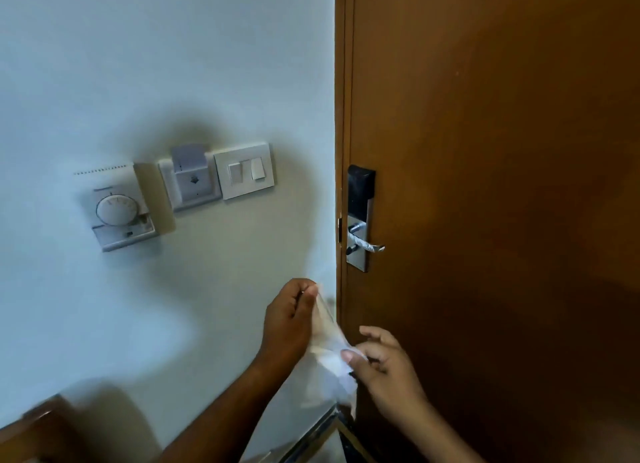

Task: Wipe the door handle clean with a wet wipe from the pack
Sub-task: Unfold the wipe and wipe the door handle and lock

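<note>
Nearest the camera, two bare hands hold one thin white wet wipe (327,355) stretched between them, low in the view and in front of the seam where the wall meets the door. The left hand (289,320) is closed into a pinch, thumb and fingers gripping the wipe's upper corner. The right hand (384,365) is partly open, its thumb and forefinger pinching the wipe's lower part while the other fingers spread loosely. The rest of the wipe hangs down below the hands. Above and just right of the hands, on the brown wooden door (502,150), is one silver metal lever door handle (367,244), mounted on a tall steel lock plate with a black top (360,216); the wipe is below it and not touching it. Farther left, on the pale wall (138,64), are three white fittings in a row: a round-dial thermostat (119,209), a key-card holder containing one card (188,178), and a double light switch (244,175).
</note>
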The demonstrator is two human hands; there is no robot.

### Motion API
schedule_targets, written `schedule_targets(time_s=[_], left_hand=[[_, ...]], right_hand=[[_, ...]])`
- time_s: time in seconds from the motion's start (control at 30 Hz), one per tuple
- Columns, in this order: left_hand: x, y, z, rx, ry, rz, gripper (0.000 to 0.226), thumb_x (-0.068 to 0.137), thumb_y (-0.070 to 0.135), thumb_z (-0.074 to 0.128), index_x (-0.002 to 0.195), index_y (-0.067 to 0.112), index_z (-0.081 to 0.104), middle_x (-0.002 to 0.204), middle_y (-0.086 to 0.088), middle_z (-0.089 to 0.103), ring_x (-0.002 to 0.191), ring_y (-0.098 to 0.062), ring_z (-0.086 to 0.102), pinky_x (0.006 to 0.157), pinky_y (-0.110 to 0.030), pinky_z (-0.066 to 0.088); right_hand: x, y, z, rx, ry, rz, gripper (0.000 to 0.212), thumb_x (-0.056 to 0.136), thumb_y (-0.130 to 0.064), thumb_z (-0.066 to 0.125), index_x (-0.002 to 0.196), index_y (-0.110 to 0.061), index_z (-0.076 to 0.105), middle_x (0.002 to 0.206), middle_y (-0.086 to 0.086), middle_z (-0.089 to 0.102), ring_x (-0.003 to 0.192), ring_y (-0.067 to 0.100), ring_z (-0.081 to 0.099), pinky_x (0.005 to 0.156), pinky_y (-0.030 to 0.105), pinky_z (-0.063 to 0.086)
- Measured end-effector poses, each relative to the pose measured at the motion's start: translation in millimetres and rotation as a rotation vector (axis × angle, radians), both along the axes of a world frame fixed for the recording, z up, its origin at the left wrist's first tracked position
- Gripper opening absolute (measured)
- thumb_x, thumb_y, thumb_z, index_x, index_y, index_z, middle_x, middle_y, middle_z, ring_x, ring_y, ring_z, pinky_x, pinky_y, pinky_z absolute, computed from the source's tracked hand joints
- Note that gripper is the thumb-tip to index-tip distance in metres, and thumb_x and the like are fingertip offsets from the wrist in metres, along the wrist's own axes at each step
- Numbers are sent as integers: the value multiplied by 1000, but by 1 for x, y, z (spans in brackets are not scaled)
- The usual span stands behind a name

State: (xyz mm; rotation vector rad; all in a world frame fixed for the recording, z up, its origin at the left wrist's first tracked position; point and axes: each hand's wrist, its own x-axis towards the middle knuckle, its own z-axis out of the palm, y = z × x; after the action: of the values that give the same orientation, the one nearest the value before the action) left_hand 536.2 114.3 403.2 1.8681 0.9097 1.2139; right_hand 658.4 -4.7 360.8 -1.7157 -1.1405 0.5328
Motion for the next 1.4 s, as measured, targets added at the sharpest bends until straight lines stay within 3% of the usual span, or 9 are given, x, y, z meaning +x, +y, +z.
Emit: schedule_targets(time_s=[0.13,0.3,0.43,0.6,0.77,0.93,1.07,1.23,1.4], left_hand=[[36,23,-6,7,61,158,26,100,23,52,78,37,55,75,10,62,72,8,57,59,-3,43],[78,26,-17,37,50,218,23,100,31,49,81,42,54,68,15,60,67,7,56,58,-3,41],[100,29,-9,14,7,207,16,94,49,40,84,43,52,64,25,59,60,3,54,52,-9,42],[119,37,6,-54,21,18,25,86,55,51,73,34,58,62,23,59,58,3,53,53,-8,42],[129,55,9,-165,111,-162,51,78,70,55,55,25,53,53,14,49,50,1,43,49,-12,36],[135,79,1,-88,233,-318,22,72,55,71,65,35,67,65,22,65,63,4,59,57,-8,44],[138,115,-8,-184,209,-318,27,92,39,62,69,25,64,67,15,62,65,0,58,52,-5,42],[145,163,-2,-340,39,-343,34,96,42,54,67,26,60,62,9,63,57,0,60,55,-18,46],[171,209,-5,-171,94,-316,26,95,38,57,73,24,60,70,2,62,67,-13,60,58,-25,43]], right_hand=[[59,12,16,134,247,7,26,87,-40,59,77,-19,71,79,2,71,74,7,66,63,23,55],[102,36,21,198,511,-1,21,98,-22,50,84,-16,65,51,0,57,47,14,54,48,28,49],[124,48,22,276,503,-46,21,98,-24,49,88,-20,67,73,-9,73,68,4,66,57,18,53],[137,61,38,338,681,-75,24,100,-27,42,91,-21,64,83,-3,76,78,12,72,58,24,57],[139,93,45,372,506,-273,24,100,-27,43,86,-21,61,91,8,69,87,24,65,78,42,54],[138,121,38,405,315,-461,20,99,-23,44,91,-16,61,86,2,65,85,24,62,76,37,50],[136,144,39,410,247,-585,21,100,-26,44,93,-15,61,85,-2,64,81,16,61,68,30,44],[131,181,53,407,129,-665,13,98,-29,48,91,-23,58,84,-13,61,77,1,57,57,18,38],[142,207,54,344,6,-857,6,94,-26,57,93,-25,51,81,-11,60,73,3,58,52,15,38]])
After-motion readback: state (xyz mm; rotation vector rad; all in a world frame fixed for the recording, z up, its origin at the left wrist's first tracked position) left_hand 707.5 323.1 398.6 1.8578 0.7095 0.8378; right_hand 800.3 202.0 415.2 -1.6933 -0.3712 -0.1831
